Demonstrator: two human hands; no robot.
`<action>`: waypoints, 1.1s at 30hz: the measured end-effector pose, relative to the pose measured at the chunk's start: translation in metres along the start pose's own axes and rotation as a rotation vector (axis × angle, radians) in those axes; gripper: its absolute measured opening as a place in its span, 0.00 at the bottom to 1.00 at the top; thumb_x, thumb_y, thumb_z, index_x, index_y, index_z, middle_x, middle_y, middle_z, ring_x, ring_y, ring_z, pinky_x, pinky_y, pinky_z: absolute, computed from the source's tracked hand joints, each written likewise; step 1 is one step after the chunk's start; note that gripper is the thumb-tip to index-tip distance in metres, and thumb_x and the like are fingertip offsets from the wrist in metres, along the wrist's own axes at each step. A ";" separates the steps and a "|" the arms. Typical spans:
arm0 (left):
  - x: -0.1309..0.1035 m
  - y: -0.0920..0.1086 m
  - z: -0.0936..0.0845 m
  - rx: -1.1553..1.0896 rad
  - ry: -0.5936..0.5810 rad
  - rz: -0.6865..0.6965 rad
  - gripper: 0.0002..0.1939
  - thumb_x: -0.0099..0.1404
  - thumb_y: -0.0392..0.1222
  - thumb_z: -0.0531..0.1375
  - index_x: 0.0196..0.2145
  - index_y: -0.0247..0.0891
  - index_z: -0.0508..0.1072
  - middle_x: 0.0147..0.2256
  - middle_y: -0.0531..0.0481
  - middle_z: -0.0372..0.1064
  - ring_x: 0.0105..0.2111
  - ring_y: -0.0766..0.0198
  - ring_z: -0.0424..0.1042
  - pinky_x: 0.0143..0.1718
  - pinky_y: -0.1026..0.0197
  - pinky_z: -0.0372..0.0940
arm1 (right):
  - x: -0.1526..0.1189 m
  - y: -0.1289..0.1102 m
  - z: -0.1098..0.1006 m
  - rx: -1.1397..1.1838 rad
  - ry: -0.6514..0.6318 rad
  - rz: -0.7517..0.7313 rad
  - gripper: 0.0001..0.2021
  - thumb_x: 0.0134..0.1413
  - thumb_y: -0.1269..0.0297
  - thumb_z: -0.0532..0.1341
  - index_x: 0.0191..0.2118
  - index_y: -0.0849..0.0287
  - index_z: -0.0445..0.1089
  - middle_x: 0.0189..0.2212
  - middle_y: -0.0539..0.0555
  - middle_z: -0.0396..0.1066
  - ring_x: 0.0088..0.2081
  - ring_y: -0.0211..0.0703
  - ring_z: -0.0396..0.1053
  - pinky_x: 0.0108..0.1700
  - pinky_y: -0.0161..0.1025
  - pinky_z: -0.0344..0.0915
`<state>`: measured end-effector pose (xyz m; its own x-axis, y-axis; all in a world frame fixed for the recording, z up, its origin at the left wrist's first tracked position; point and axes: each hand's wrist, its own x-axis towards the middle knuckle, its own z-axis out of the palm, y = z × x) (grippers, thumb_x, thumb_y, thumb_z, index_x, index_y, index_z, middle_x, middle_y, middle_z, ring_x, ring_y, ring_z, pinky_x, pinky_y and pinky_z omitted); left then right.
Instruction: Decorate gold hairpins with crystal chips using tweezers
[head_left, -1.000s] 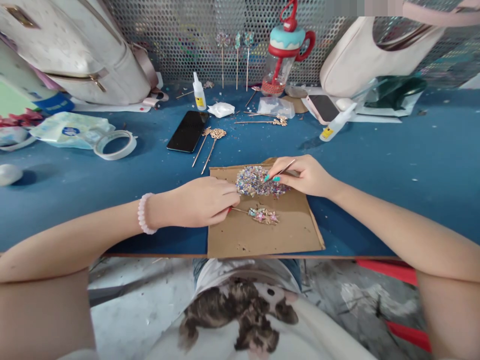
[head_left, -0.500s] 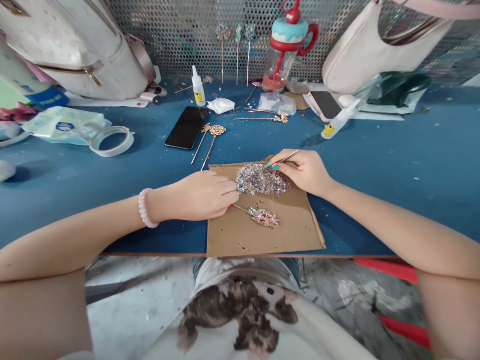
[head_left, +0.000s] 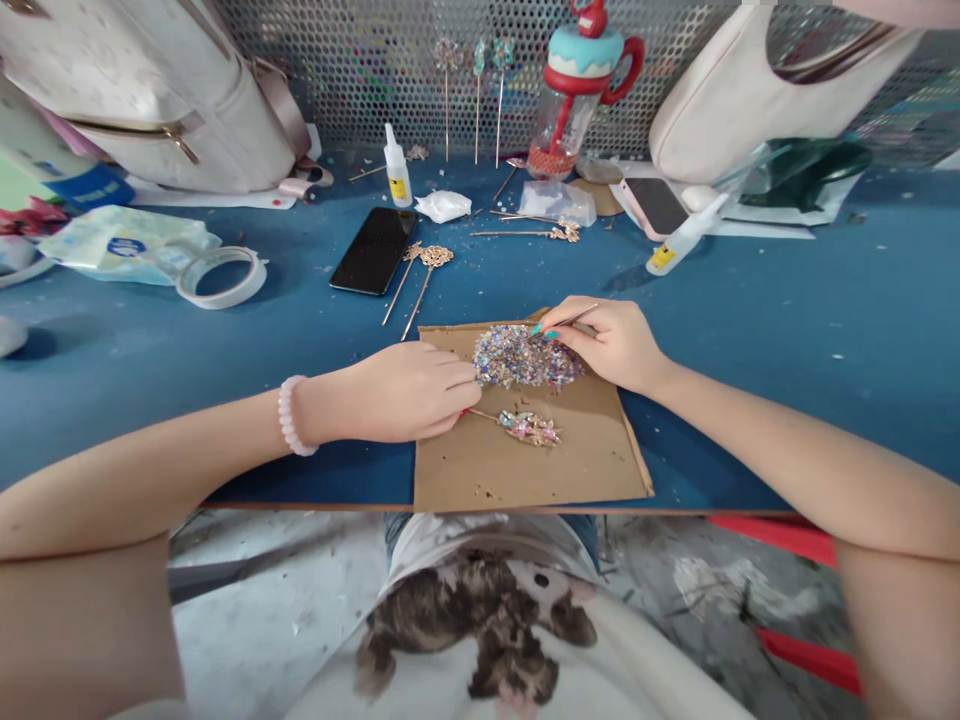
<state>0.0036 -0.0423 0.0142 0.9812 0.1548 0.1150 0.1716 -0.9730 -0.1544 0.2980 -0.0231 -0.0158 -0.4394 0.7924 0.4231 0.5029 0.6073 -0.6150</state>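
Note:
A brown cardboard sheet (head_left: 525, 475) lies at the table's front edge, bearing a pile of small multicoloured beads (head_left: 525, 357). My right hand (head_left: 611, 340) is closed on metal tweezers (head_left: 581, 316), whose tip is at the top of the pile. On the cardboard's left side, my left hand (head_left: 409, 392) is closed round the stem of a gold hairpin (head_left: 532, 428). The hairpin's head, set with pink and teal stones, rests on the cardboard below the beads.
Behind the cardboard are gold hairpins (head_left: 435, 258), a black phone (head_left: 373, 252), glue bottles (head_left: 397, 172) and a red-lidded cup (head_left: 566, 100). White tape (head_left: 223, 280) lies left. Bags (head_left: 187, 90) stand at both back corners.
The view has shifted slightly. Both hands keep nearly the same places, with the tweezers still at the bead pile.

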 end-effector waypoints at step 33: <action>0.000 -0.002 0.004 -0.006 0.066 0.026 0.11 0.74 0.36 0.51 0.33 0.36 0.68 0.30 0.49 0.69 0.28 0.62 0.66 0.29 0.57 0.56 | -0.001 0.001 0.002 -0.059 0.040 -0.108 0.07 0.64 0.65 0.61 0.37 0.55 0.78 0.38 0.52 0.82 0.38 0.41 0.79 0.42 0.39 0.71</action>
<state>0.0033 -0.0397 0.0109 0.9774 0.1182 0.1753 0.1456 -0.9775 -0.1525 0.2969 -0.0233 -0.0182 -0.4637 0.7233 0.5118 0.4979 0.6905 -0.5247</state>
